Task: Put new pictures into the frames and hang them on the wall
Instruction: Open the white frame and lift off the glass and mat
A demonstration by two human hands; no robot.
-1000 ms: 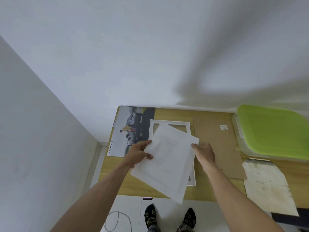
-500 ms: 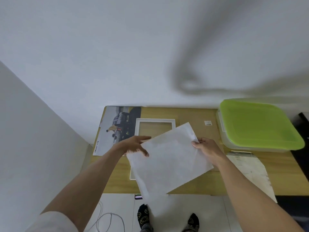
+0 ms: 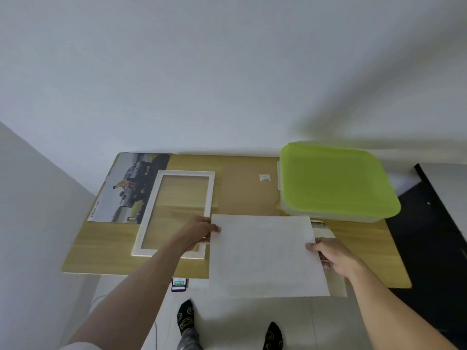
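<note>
Sheet (image 3: 265,256) swung right off frame (image 3: 174,213), now squared, long axis L-R, both hands (image 3: 199,232) pinching

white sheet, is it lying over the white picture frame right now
No: the white sheet, held by both hands, lies to the right of the white picture frame, whose opening shows the wooden table through it.

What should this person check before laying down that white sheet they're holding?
1. Both hands on the sheet: ok. The left hand pinches the left edge of the large white paper sheet, and the right hand pinches its right edge.
2. Sheet flat, uncreased: ok.
3. Rectangular white picture frame uncovered: ok, mostly; the left forearm crosses its near corner.
4. Printed side of the sheet: cannot tell, it looks blank.
5. Landing spot: not ok. Another paper lies underneath, and the green-lidded plastic box crowds it.
</note>
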